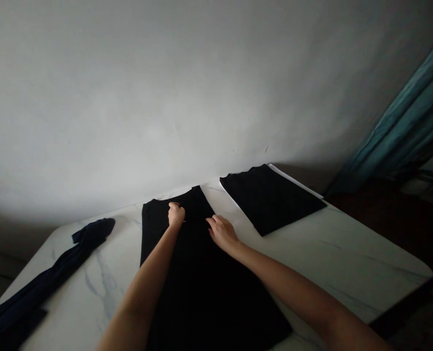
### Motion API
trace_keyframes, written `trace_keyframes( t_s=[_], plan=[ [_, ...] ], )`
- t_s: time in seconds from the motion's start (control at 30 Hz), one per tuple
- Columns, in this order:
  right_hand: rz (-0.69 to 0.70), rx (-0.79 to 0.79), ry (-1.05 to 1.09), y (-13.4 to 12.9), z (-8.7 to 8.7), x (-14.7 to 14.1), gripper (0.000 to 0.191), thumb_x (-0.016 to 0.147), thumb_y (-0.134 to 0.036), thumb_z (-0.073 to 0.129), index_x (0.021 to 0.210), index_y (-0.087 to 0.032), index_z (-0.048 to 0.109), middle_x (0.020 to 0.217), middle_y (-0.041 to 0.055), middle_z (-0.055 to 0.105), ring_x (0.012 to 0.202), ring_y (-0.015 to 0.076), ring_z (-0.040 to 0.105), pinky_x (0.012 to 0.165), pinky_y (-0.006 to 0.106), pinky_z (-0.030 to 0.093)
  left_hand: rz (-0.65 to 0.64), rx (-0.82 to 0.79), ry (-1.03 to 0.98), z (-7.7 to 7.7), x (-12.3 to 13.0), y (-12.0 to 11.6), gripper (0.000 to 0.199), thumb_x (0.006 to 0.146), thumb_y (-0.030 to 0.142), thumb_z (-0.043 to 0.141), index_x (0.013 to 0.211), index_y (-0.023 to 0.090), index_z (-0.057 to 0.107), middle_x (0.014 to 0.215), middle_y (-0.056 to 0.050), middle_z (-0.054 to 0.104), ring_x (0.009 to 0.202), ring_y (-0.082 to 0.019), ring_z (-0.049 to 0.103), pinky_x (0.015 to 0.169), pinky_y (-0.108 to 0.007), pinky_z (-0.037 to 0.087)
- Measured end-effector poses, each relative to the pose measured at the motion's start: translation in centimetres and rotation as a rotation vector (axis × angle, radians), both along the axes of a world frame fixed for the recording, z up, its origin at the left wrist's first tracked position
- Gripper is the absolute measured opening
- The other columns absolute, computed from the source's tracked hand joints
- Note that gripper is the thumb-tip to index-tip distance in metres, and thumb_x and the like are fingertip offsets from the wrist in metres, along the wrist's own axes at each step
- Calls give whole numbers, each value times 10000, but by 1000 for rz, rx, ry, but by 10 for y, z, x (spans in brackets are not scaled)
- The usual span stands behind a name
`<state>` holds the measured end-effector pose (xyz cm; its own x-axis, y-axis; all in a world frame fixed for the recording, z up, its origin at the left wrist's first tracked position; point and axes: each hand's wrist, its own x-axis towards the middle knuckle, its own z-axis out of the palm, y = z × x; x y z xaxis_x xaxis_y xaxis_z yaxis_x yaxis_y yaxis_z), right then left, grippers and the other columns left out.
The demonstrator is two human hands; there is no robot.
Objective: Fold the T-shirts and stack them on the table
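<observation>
A black garment (209, 292) lies spread flat on the marble-patterned table, its far end close to the wall. My left hand (176, 214) is closed on the upper part of this garment, with the fingers curled in. At the garment's right edge, my right hand (221, 230) rests with bent fingers that are apart, and no cloth shows between them. To the right lies a folded black cloth (271, 200) on top of a white piece (294, 181) that shows along its edges. A dark blue garment (66, 265) stretches along the table's left side.
The marble-patterned table (348, 253) meets a pale wall (165, 97) at its far edge. Its rounded right corner is at the lower right. A teal curtain (395, 126) hangs at the right, beyond the table.
</observation>
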<state>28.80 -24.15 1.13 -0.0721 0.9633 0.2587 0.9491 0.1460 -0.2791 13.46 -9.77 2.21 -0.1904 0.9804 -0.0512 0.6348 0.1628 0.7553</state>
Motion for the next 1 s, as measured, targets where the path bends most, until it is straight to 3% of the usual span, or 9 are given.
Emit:
trace_keyframes(
  t_s=[0.17, 0.33, 0.43, 0.57, 0.67, 0.87, 1.0],
  plan=[
    [-75, -21, 121, -24, 0, 11, 313, 830, -112, 637, 1126, -195, 579, 1105, 75, 635, 1058, 222, 593, 889, 327, 489, -40, 10, -94, -6, 7, -12, 540, 819, 339, 682, 1269, 206, 416, 1193, -151, 639, 942, -247, 693, 714, -314, 561],
    [-177, -93, 109, -54, 9, 17, 218, 827, -146, 655, 1018, -209, 570, 1063, 66, 637, 1017, 214, 614, 835, 313, 499, -61, 95, -272, -10, 15, -33, 659, 757, 243, 741, 1332, 247, 420, 1169, -87, 662, 1020, -224, 662, 850, -309, 520],
    [-258, -155, 43, -72, 15, 16, 210, 846, -195, 658, 1029, -192, 555, 1079, 88, 639, 1017, 222, 625, 807, 304, 494, -141, 126, -282, -14, 16, -40, 531, 758, 208, 714, 1261, 255, 550, 1102, -49, 694, 1007, -220, 658, 866, -318, 506],
    [-353, -268, -33, -99, 20, 13, 193, 903, -249, 595, 1065, -160, 542, 1027, 107, 679, 932, 234, 675, 720, 296, 483, -244, 97, -257, -20, 18, -44, 126, 743, 196, 689, 860, 193, 736, 839, -45, 729, 877, -230, 675, 869, -345, 493],
    [-369, -309, -70, -119, 22, 12, 154, 922, -213, 544, 1061, -148, 548, 945, 106, 709, 870, 238, 700, 672, 289, 470, -234, 126, -281, -22, 21, -43, 138, 735, 223, 700, 862, 178, 731, 842, -52, 719, 860, -221, 669, 859, -343, 498],
    [-342, -231, -141, -153, 18, 4, 282, 879, -10, 444, 1096, -145, 563, 887, 97, 710, 834, 216, 700, 653, 270, 470, -185, 266, -264, -7, 28, -36, 341, 707, 188, 741, 1029, 193, 631, 1051, -44, 609, 1052, -208, 594, 939, -367, 506],
    [-318, -126, -162, -180, 1, -1, 356, 857, 14, 451, 1138, -163, 577, 910, 86, 710, 822, 206, 686, 695, 278, 493, -201, 158, -202, 10, 26, -33, 533, 691, 158, 767, 1171, 211, 541, 1221, -89, 453, 1031, -214, 575, 679, -321, 597]
  ],
)
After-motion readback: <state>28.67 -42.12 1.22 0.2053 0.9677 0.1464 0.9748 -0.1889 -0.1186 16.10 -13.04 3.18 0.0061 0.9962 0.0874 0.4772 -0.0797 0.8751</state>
